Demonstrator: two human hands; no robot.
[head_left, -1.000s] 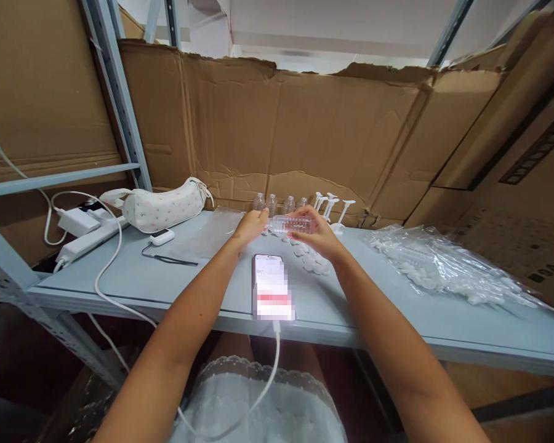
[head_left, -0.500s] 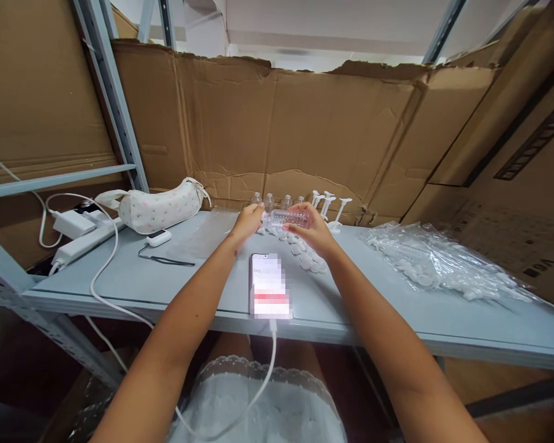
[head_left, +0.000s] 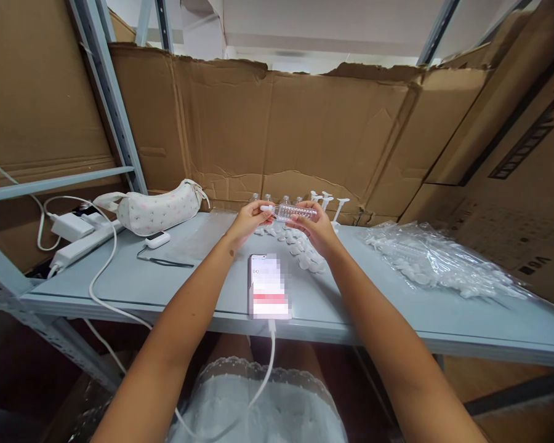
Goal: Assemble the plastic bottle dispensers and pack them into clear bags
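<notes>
A small clear ribbed plastic bottle (head_left: 290, 213) lies sideways above the shelf, its neck to the left. My right hand (head_left: 320, 229) is closed around its base end. At the neck, the fingers of my left hand (head_left: 248, 220) pinch a small white cap (head_left: 266, 209); whether it is screwed on I cannot tell. Below my hands are several loose white disc-like pieces (head_left: 307, 253). Behind them stand several clear bottles (head_left: 285, 200), partly hidden by my hands. White T-topped plastic pieces (head_left: 341, 204) stand upright just beyond my right hand.
A phone (head_left: 270, 288) with a white charging cable lies near the front edge. On the left are a floral pouch (head_left: 159, 211), a small white device (head_left: 157, 239) with a black strap, and a power strip (head_left: 85, 245). A clear bag of white parts (head_left: 438, 261) lies right. Cardboard (head_left: 281, 135) walls the back.
The bottle has turned slightly and shifted a little to the right in my hands. A white piece now shows more plainly at its neck, between my left fingers.
</notes>
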